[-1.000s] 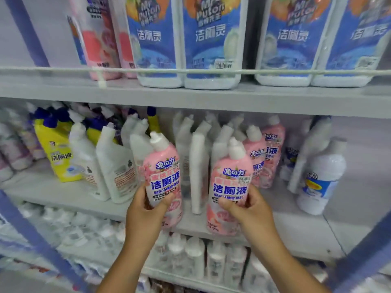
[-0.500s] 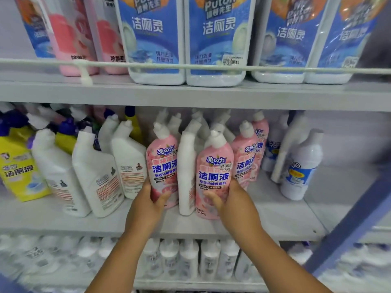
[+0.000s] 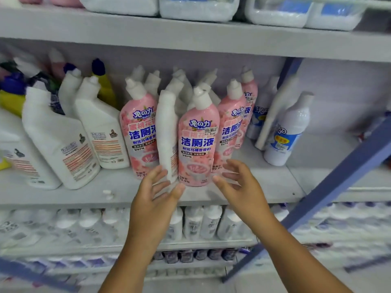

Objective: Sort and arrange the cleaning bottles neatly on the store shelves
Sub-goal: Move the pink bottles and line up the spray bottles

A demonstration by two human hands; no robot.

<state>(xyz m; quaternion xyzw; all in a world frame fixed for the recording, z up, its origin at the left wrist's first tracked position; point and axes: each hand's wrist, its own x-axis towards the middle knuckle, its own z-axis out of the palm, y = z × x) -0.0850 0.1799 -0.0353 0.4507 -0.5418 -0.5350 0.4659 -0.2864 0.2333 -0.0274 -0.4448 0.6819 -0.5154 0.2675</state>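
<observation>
Ok so from my feed: the two pink toilet-cleaner bottles are glossy plastic with shrink-wrap labels and angled white caps, both standing on the middle shelf (image 3: 63, 195), which is plain painted grey. The front pink bottle (image 3: 197, 142) sits right near the shelf lip, the other pink bottle (image 3: 140, 132) is a bit further back to its left, with a slim white bottle (image 3: 167, 134) wedged between them, touching both as far as I can tell. More pink ones are lined up behind on the right. Bare shelf opens up to the right of that row before the tall white bleach-style bottle (image 3: 287, 132). Left hand (image 3: 152, 199) has its fingers spread and relaxed, gripping nothing, fingertips just at the slim bottle's base. Right hand (image 3: 241, 187) is also loose and holding nothing, fingers just beside the front bottle.
</observation>
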